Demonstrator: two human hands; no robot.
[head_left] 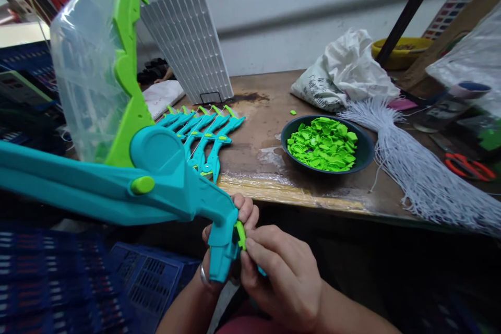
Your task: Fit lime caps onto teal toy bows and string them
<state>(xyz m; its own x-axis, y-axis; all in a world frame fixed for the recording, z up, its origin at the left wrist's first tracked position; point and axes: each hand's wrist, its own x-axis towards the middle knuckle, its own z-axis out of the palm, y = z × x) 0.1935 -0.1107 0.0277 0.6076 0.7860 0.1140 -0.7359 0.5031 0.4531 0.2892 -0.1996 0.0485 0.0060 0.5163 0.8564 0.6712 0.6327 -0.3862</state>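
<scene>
A teal toy crossbow (156,182) with a lime green bow piece (127,68) in a clear plastic bag juts up to the left in front of me. My left hand (219,250) grips its handle from behind, a ring on one finger. My right hand (282,276) pinches a small green trigger piece (240,235) against the handle. Several more teal crossbows (203,135) lie fanned on the table. A dark bowl (362,154) holds many small green pieces (321,143).
A bundle of white strings (410,167) lies right of the bowl, with red-handled scissors (469,167) beyond. A crumpled white bag (344,70) and a ribbed white tray (191,44) stand at the back. Blue crates (148,282) sit below left.
</scene>
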